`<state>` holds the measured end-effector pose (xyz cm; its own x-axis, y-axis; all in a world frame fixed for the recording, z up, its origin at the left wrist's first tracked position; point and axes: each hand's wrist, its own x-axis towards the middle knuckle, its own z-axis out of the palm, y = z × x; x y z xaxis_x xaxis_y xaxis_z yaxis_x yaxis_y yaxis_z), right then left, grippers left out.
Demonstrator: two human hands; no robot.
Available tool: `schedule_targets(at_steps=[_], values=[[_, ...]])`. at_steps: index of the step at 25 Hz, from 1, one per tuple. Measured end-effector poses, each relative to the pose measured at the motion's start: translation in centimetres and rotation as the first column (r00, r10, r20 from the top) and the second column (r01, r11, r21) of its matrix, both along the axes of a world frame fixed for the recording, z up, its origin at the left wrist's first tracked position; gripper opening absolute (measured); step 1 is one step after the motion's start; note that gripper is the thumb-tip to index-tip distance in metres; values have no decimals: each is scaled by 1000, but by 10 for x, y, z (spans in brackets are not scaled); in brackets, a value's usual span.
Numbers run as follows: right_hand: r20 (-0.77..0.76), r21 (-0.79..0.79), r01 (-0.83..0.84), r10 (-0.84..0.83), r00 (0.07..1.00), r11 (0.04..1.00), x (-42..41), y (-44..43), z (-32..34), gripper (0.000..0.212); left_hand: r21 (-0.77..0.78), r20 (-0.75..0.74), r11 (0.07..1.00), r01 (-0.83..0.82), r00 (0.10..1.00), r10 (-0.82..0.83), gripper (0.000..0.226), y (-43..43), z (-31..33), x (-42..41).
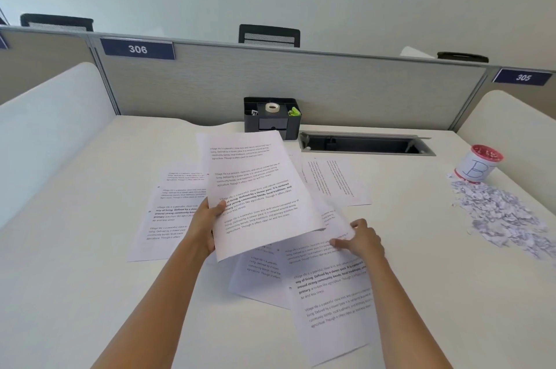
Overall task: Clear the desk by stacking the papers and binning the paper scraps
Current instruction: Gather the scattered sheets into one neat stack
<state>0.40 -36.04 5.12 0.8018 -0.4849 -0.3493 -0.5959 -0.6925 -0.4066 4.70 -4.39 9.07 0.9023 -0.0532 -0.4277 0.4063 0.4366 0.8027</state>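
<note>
Papers [168,218] lie fanned across mid-frame, perhaps six sheets; overlaps blur the count. The left hand [204,227] pinches one raised sheet [255,188] by its left edge. The right hand [362,240] pinches the top edge of the next sheet [331,293], whose long axis runs toward lower right. One scrap pile [499,215] and one bin [478,168] sit far right.

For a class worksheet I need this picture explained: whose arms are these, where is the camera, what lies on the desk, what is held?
No machine here: these are a person's bare arms, filmed by one camera worn on the head, looking forward and down. The left hand holds up a printed sheet. The right hand pinches the edge of a second sheet lying on the white desk. More sheets lie scattered. At right are a pile of paper scraps and a cup marked B; at the back, a black organiser.
</note>
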Motion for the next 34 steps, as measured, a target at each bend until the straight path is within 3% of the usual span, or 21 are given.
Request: schedule_targets(at_steps=[2, 5, 9, 11, 14, 16, 19, 26, 30, 34], values=[[38, 144, 18, -23, 999, 989, 3, -3, 3, 73, -5, 9, 1000, 7, 1000, -7, 31, -1, 3, 3], [240, 362, 62, -158, 958, 930, 6, -8, 10, 44, -27, 23, 1000, 5, 1000, -5, 32, -2, 9, 10], [352, 539, 76, -306, 884, 839, 16, 4, 20, 31, -72, 56, 997, -12, 998, 16, 32, -3, 18, 22], [354, 445, 107, -284, 891, 889, 25, 21, 13, 30, -81, 71, 997, -15, 997, 20, 32, -4, 22, 27], [303, 96, 137, -160, 939, 986, 34, 48, -5, 42, -77, 72, 997, -2, 997, 7, 29, -7, 23, 31], [226, -77, 157, -136, 965, 985, 34, 60, -11, 58, -63, 69, 998, 3, 998, 1, 28, -7, 22, 32], [164, -193, 195, -165, 973, 962, 34, 69, -11, 71, -56, 60, 998, 6, 998, -2, 29, -6, 16, 36], [124, -161, 331, -314, 941, 930, 34, 64, -10, 82, -63, 47, 998, -6, 999, 9, 32, -7, 9, 37], [74, -121, 305, -298, 952, 945, 37, 61, -6, 76, -47, 59, 999, -5, 998, 8, 30, -7, 8, 35], [87, 113, 269, -279, 956, 956, 41, 58, -1, 65, -25, 69, 1000, 1, 998, 0, 29, -7, 7, 33]])
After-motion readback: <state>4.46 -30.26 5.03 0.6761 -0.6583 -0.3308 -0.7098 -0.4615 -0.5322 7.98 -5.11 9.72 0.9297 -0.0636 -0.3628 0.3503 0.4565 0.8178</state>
